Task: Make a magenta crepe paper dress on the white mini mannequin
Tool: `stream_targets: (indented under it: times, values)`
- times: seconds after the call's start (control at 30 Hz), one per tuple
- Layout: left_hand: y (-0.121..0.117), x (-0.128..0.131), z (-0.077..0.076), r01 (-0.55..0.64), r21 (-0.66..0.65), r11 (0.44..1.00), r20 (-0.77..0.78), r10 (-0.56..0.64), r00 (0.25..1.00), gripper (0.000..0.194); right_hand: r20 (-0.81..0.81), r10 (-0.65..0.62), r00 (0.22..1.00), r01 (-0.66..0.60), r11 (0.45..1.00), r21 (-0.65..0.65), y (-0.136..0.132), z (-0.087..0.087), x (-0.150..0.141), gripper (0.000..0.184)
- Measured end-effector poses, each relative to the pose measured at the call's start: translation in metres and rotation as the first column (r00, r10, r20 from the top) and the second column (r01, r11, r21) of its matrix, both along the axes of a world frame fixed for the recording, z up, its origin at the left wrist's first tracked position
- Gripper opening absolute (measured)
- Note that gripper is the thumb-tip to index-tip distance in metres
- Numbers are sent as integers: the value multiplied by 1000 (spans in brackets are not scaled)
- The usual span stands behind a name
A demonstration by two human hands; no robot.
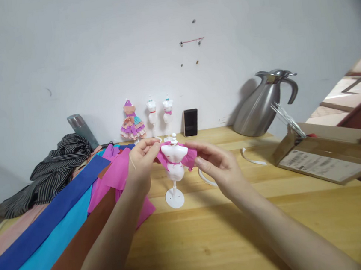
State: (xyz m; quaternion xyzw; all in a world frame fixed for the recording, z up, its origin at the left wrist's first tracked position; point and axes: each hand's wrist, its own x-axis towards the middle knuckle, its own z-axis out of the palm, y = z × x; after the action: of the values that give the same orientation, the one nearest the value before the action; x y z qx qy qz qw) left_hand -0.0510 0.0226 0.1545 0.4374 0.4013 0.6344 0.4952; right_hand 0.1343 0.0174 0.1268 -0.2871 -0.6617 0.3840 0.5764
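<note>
Left hand (pixel 141 158): we are pinching one end of the pink piece (pixel 189 156), our grip narrow at thumb and forefinger.
Right hand (pixel 219 163): we are holding the opposite end, this grip narrow too, with the thumb in front.
Pink piece: it is spreading between our hands, passing behind the small white mannequin (pixel 176 172) and showing at both its sides.
Mannequin: it is standing upright on its round base (pixel 175 199), on the wooden surface (pixel 205 248).
By the wall: a mannequin in a ruffled dress (pixel 132 126), two more white mannequins (pixel 152 110) and a dark-screened phone (pixel 191 123) are standing in a row.
Left side: blue strip (pixel 47 222), brown strip (pixel 82 242) and other coloured pieces are overlapping; striped cloth (pixel 58 169) is lying near a tilted flask (pixel 83 130).
Right side: a steel jug (pixel 258 107) is standing behind a cardboard box (pixel 324 165), and a curved white strip (pixel 253 160) is lying near the box.
</note>
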Motion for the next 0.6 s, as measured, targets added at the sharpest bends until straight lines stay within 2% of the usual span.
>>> stream_targets:
  times: [0.17,0.37,0.6]
  values:
    - [3,0,-2,-24,13,1000,23,24,999,29,-49,7,999,-10,997,-74,-1,0,0,29]
    - [4,1,-3,-61,39,997,15,60,998,29,-77,-28,997,21,996,-85,1,0,3,30]
    - [5,-1,-3,-88,56,995,32,87,996,30,-167,-24,986,-10,980,-198,3,-3,2,32]
